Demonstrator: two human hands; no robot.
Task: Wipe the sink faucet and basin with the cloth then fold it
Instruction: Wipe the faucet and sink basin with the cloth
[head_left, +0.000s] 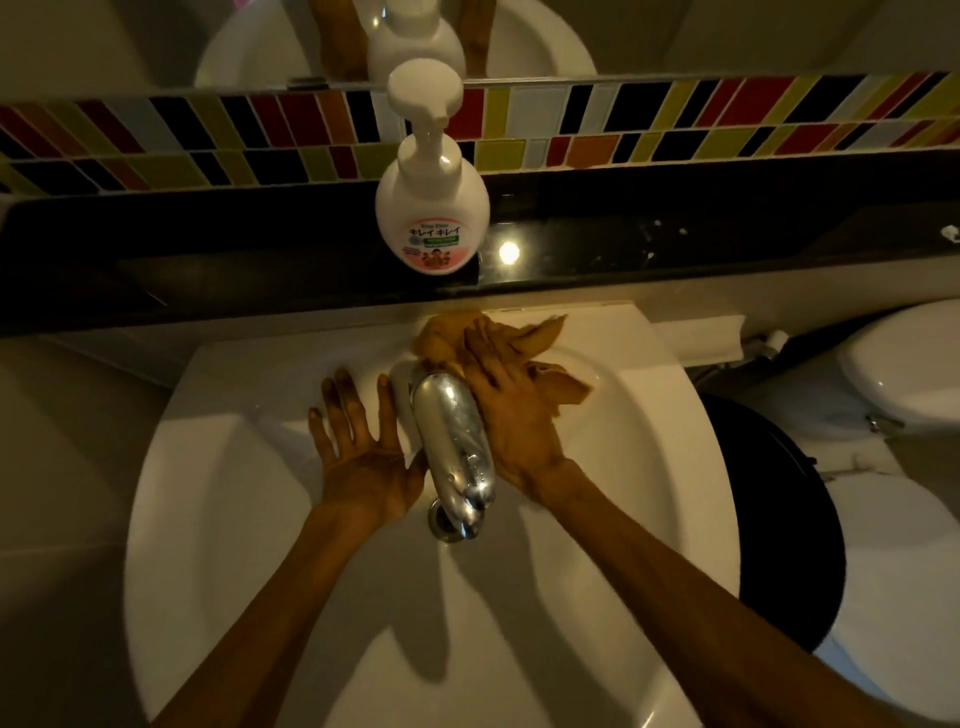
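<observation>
The cloth (519, 358) is soft, light and limp, so it should bunch and drape wherever it is pressed; it looks best gripped in a loose wad and not by a corner. It lies behind and to the right of the faucet (454, 441), crumpled at the faucet's base on the back ledge of the sink (218, 467), with loose ends trailing right of the faucet. The faucet is hard, shiny metal, wet with droplets, so likely slippery. The right hand (511, 421) lies flat on the cloth just right of the faucet, fingers (480, 348) fairly straight, pressing it down. The left hand (363, 452) rests just left of the faucet, fingers spread wide, holding nothing.
</observation>
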